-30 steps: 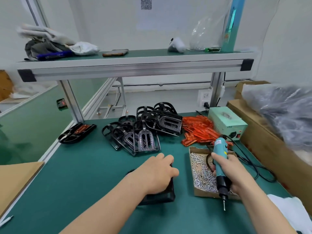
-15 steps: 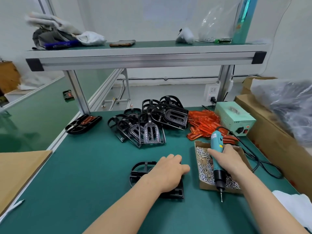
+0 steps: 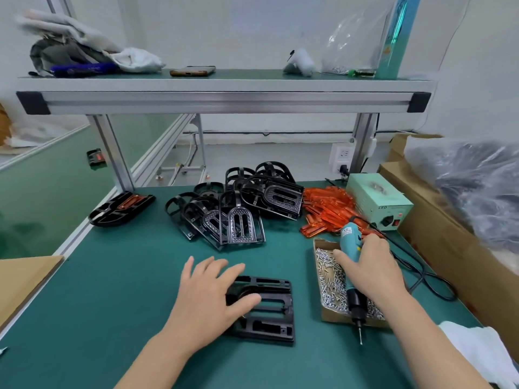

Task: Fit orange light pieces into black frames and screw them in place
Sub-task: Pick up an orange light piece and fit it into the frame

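One black plastic frame (image 3: pixel 269 310) is laid on the green mat (image 3: pixel 112 290), pressed by the left hand (image 3: pixel 207 299), fingers spread. One teal screwdriver (image 3: pixel 349 242) is gripped by the right hand (image 3: pixel 370 270) above one cardboard tray (image 3: pixel 335 320) of screws (image 3: pixel 331 282). Glossy orange pieces (image 3: pixel 325 209) are heaped behind, uncounted.

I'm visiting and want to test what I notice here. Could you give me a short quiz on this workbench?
1. True or false: the left hand rests flat on a black frame.
2. The right hand grips: A) an electric screwdriver, B) a hammer, C) pliers?
3. What fills the cardboard box beside the frame?
Key: 1 true; 2 A; 3 screws.
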Demonstrator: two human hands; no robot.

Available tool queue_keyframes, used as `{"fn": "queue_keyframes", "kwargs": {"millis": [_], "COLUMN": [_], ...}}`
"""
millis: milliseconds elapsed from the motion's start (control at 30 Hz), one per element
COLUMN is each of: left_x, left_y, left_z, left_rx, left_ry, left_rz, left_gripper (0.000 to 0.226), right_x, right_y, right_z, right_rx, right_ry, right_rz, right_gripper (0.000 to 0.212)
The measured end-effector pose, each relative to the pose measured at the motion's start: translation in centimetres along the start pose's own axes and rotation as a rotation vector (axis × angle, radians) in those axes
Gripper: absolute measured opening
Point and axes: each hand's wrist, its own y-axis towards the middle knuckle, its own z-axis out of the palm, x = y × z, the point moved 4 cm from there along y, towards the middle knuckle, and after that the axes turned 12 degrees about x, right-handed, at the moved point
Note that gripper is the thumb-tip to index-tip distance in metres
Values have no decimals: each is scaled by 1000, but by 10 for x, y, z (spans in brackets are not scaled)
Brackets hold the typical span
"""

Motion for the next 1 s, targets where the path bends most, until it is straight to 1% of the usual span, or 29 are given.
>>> {"fn": "queue_keyframes", "kwargs": {"millis": [100, 167, 233, 300, 367, 500, 600, 667, 733, 833, 1000], "left_x": [9, 6, 1, -3, -4, -5, -7, -9, -9, -10, -13], "left_y": [-12, -16, -19, -21, -22, -23, -23, -24, -25, -25, -26], "left_z": [14, 26, 33, 36, 37, 36, 32, 29, 27, 25, 22], "left_rx": [27, 63, 28, -28, -47, -62, -107, -136, -163, -170, -162], "left_ry": [-187, -327, -454, -521, -527, -483, -440, -418, -417, -419, -426], "left_rz": [-26, -33, -59, -86, -94, -85, -58, -32, -20, -9, 2], "left_gripper": [96, 100, 101, 98, 94, 88, 76, 67, 63, 62, 61], "right_x": [3, 7, 16, 29, 45, 72, 85, 92, 97, 96, 90], "right_y": [3, 9, 18, 33, 51, 87, 103, 110, 113, 111, 101], "right_z": [-2, -5, -9, -11, -9, 1, 10, 14, 16, 19, 20], "right_rx": [-83, -145, -215, -238, -171, -22, 65, 105, 125, 142, 77], "right_ry": [-7, -19, -85, -200, -296, -505, -716, -802, -841, -824, -879], "right_rz": [-37, -85, -165, -244, -304, -371, -395, -413, -442, -476, -524], "right_gripper": [59, 53, 40, 26, 22, 30, 37, 37, 34, 30, 30]}}
